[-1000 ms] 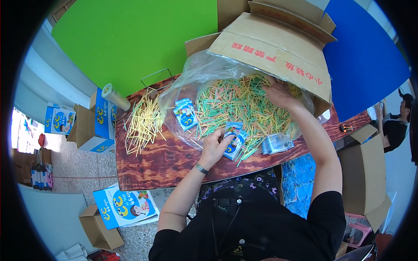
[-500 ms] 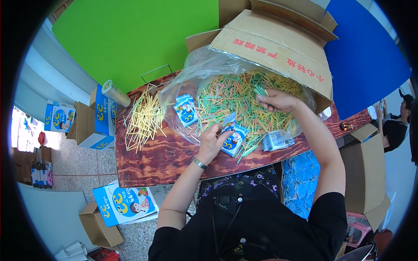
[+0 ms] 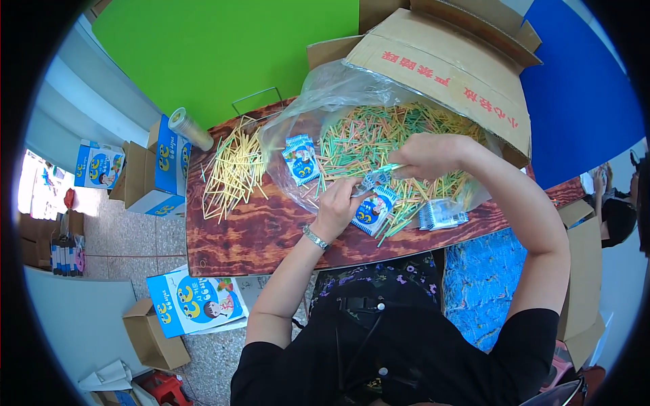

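My left hand (image 3: 336, 206) holds a small clear packet (image 3: 371, 181) by its mouth, just above a stack of blue printed packets (image 3: 372, 211) on the brown wooden table (image 3: 257, 230). My right hand (image 3: 425, 154) pinches a few green and yellow sticks (image 3: 391, 168) and brings their tips toward that packet. Both hands hover over a big heap of coloured sticks (image 3: 365, 139) spilling from a clear plastic bag (image 3: 318, 95) inside a tipped cardboard box (image 3: 447, 61).
A separate pile of yellow sticks (image 3: 233, 169) lies at the table's left. More blue packets (image 3: 300, 159) and a bundle of clear packets (image 3: 441, 215) lie nearby. Blue cartons (image 3: 166, 166) and cardboard boxes (image 3: 152, 335) stand on the floor at left. Another person (image 3: 613, 203) sits far right.
My right hand has come back from deep in the stick heap toward my left hand, carrying a few sticks. My left hand has lifted slightly with the clear packet.
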Action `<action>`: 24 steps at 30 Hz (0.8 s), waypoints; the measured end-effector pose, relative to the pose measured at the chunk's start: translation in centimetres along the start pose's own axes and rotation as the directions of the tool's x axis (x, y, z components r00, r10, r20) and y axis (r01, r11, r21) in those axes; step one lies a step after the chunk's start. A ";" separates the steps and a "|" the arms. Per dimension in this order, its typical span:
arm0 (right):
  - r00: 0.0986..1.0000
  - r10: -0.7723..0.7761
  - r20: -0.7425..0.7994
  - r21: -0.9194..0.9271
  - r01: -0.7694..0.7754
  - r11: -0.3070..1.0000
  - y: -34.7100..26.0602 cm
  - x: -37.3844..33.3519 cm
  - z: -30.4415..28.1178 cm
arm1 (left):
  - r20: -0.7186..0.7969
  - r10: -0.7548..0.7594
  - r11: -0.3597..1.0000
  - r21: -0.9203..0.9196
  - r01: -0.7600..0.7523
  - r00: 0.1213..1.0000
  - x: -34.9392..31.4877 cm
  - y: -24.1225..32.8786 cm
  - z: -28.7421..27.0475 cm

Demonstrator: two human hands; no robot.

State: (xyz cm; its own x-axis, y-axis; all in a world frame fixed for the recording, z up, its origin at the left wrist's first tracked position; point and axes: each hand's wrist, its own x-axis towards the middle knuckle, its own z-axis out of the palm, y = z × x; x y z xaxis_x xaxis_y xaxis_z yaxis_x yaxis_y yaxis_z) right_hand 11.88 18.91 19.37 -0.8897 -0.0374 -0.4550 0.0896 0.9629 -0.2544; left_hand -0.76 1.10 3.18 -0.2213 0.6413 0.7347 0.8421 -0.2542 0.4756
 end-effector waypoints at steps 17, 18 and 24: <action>0.992 0.038 -0.122 -0.058 -0.045 0.997 -2.0 -0.4 -2.2 | -0.036 0.015 1.000 -0.022 -0.015 0.999 0.3 -0.2 -0.3; 0.946 0.069 -0.318 0.032 -0.062 0.998 -0.5 -0.8 -1.4 | -0.047 0.012 0.999 -0.036 -0.014 0.999 0.3 -0.2 -0.7; 0.880 0.409 -0.240 -0.016 -0.425 0.905 7.2 0.9 9.4 | -0.077 0.029 0.997 -0.066 -0.034 0.997 -0.3 -0.6 -1.2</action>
State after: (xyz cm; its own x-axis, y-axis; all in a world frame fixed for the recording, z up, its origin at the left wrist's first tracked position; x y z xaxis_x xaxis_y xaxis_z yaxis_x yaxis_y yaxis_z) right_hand 15.89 23.30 9.15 -0.8540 0.4251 -0.3000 0.4520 0.8917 -0.0231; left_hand -1.82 0.22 3.21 -0.2345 0.5758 0.7833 0.8149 -0.3229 0.4813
